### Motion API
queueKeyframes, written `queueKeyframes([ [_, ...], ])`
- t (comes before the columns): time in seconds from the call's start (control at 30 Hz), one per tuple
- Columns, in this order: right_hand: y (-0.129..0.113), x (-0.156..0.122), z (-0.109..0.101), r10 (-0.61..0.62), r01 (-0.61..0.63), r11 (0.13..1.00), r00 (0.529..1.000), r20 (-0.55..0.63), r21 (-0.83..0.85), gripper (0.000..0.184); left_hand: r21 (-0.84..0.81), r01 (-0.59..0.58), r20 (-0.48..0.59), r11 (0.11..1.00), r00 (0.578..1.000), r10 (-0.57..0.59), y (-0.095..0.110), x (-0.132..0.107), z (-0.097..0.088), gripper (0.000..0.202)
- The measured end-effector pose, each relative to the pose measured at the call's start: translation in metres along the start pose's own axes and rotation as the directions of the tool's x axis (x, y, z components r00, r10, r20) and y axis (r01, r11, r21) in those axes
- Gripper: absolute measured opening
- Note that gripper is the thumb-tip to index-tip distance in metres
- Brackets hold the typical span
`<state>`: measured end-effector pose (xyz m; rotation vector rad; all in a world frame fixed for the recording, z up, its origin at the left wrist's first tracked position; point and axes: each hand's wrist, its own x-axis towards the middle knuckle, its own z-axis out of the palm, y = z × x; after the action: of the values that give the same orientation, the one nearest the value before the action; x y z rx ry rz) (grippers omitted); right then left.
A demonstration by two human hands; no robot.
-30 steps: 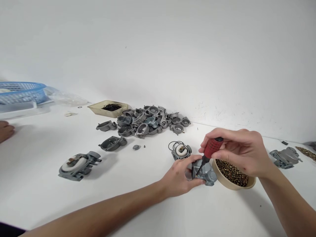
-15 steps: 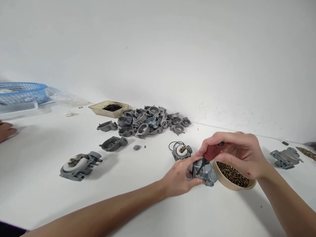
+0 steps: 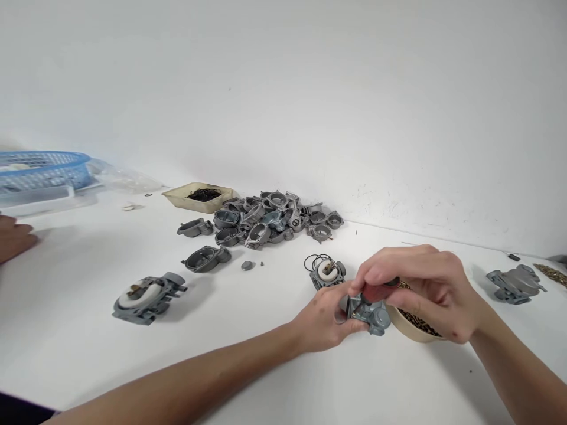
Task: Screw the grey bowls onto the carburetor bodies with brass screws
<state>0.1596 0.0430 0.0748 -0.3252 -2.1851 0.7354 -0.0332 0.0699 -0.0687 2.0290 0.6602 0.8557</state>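
Observation:
My left hand [image 3: 321, 319] is closed around a grey metal carburetor [image 3: 375, 316], steadying it on the white table. In my right hand [image 3: 425, 289] is a screwdriver with a red handle [image 3: 376, 292], its tip down at a brass-coloured screw on the carburetor; the fingers partly hide the shaft. Right behind my hands lies an open carburetor body with a white float [image 3: 326, 273], thin black rings beside it. A cream bowl of brass-coloured screws [image 3: 414, 330] stands under my right hand, partly covered by it.
A heap of grey float bowls [image 3: 266, 221] lies by the wall, next to a tray of black rings [image 3: 186, 200]. Another open carburetor [image 3: 146, 298] sits at left, one more [image 3: 516, 283] at right. A blue basket [image 3: 66, 171] and another person's hand [image 3: 15, 239] are far left.
My right hand has tilted the screwdriver lower, its handle nearer horizontal and more covered by fingers. My left hand keeps its hold. The other person's hand has come slightly further into view.

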Motion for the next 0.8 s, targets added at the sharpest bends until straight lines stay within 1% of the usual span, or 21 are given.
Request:
queueKeyframes([
  [0.03, 0.001, 0.000, -0.001, 0.014, -0.014, 0.999, 1.000, 0.002, 0.037, 0.039, -0.005, -0.002, 0.000, 1.000, 1.000, 0.002, 0.000, 0.000, 0.000, 0.040],
  [0.07, 0.002, -0.001, -0.002, 0.020, -0.019, 0.999, 1.000, -0.022, 0.044, 0.041, -0.010, 0.002, 0.001, 1.000, 1.000, -0.002, 0.000, 0.000, 0.000, 0.042],
  [0.13, 0.003, -0.001, -0.002, 0.035, -0.036, 0.999, 0.994, -0.105, -0.007, 0.041, -0.016, 0.008, -0.004, 1.000, 1.000, -0.008, 0.000, 0.000, 0.001, 0.050],
  [0.2, 0.005, -0.001, 0.000, 0.051, -0.072, 0.993, 0.977, -0.207, -0.094, 0.037, -0.031, 0.008, -0.002, 0.999, 1.000, -0.008, -0.001, -0.001, 0.002, 0.057],
  [0.23, 0.005, -0.001, 0.001, 0.058, -0.092, 0.987, 0.966, -0.252, -0.128, 0.036, -0.042, 0.008, -0.002, 0.999, 1.000, -0.008, -0.001, -0.001, 0.002, 0.057],
  [0.3, 0.006, -0.001, 0.003, 0.086, -0.135, 0.980, 0.950, -0.299, -0.147, 0.037, -0.063, 0.018, -0.005, 0.998, 1.000, -0.018, 0.000, -0.001, 0.002, 0.055],
  [0.37, 0.008, -0.001, 0.005, 0.134, -0.167, 0.981, 0.949, -0.286, -0.096, 0.037, -0.083, 0.029, 0.000, 0.996, 1.000, -0.029, 0.000, 0.000, 0.002, 0.055],
  [0.43, 0.011, -0.003, 0.004, 0.176, -0.172, 0.984, 0.963, -0.202, 0.033, 0.034, -0.086, 0.028, 0.012, 0.996, 1.000, -0.027, 0.001, 0.001, 0.001, 0.054],
  [0.5, 0.013, -0.004, 0.003, 0.180, -0.162, 0.974, 0.977, -0.110, 0.161, 0.033, -0.070, 0.018, 0.020, 0.997, 1.000, -0.017, 0.001, 0.001, 0.000, 0.052],
  [0.53, 0.015, -0.004, 0.002, 0.171, -0.151, 0.970, 0.981, -0.092, 0.191, 0.033, -0.057, 0.010, 0.018, 0.998, 1.000, -0.009, 0.001, 0.001, 0.000, 0.050],
  [0.57, 0.015, -0.005, 0.001, 0.161, -0.141, 0.972, 0.982, -0.099, 0.188, 0.033, -0.043, 0.004, 0.013, 0.999, 1.000, -0.003, 0.001, 0.001, 0.000, 0.049],
  [0.63, 0.015, -0.004, 0.001, 0.148, -0.131, 0.985, 0.976, -0.162, 0.109, 0.032, -0.019, 0.004, -0.005, 1.000, 1.000, -0.004, 0.001, 0.000, 0.001, 0.049],
  [0.7, 0.011, -0.001, 0.005, 0.149, -0.151, 0.988, 0.964, -0.220, 0.005, 0.030, -0.006, 0.026, -0.025, 1.000, 0.999, -0.026, 0.002, -0.002, 0.004, 0.052],
  [0.8, 0.002, 0.004, 0.016, 0.186, -0.246, 0.954, 0.934, -0.306, -0.172, 0.026, 0.009, 0.077, -0.057, 0.997, 0.995, -0.077, 0.005, -0.004, 0.006, 0.054],
])
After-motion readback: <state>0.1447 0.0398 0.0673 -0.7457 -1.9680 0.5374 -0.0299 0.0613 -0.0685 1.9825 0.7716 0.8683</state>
